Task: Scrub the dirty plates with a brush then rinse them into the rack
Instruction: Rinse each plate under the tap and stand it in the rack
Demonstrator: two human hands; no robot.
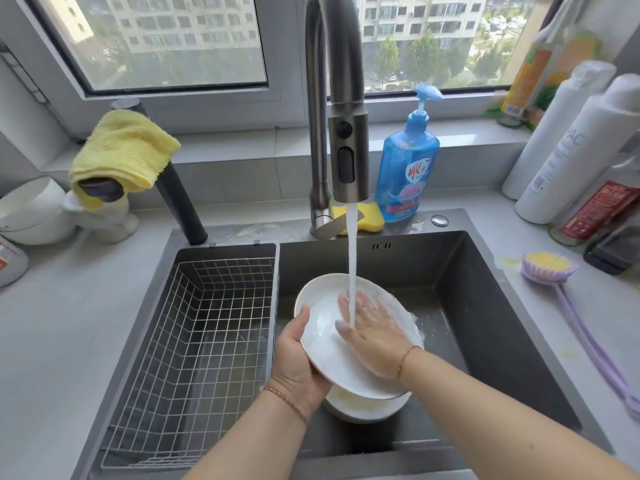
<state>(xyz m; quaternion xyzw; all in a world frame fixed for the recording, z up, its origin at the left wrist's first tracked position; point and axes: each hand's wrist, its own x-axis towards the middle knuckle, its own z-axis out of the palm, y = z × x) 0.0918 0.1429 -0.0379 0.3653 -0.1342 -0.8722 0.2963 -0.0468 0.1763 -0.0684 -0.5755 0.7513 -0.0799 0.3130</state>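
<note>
White porcelain fills the middle of the view: a plate held tilted over the dark grey sink, directly under the running stream of water from the brushed-steel faucet. The plate is glossy and wet, with a thin darker line along its rim. The left hand grips its edge at about 8 o'clock, thumb curled over the rim and palm beneath. The right hand lies flat on the plate's face with fingers straight and spread, the water striking them; it clasps nothing. Just below, at 6 o'clock, another plate sits in the sink, showing yellowish smears.

At 9 o'clock from the plate, the wire rack stands in the sink's left part. At 3 o'clock, on the counter, lies a lilac brush with yellow bristles, apart from both hands.

At 1 o'clock stands a blue soap bottle with a pump; its label carries red Chinese characters too small to read surely. A yellow sponge lies beside it. Far right, a white bottle shows the letters "AC", the rest hidden. A yellow cloth hangs at 10 o'clock.
</note>
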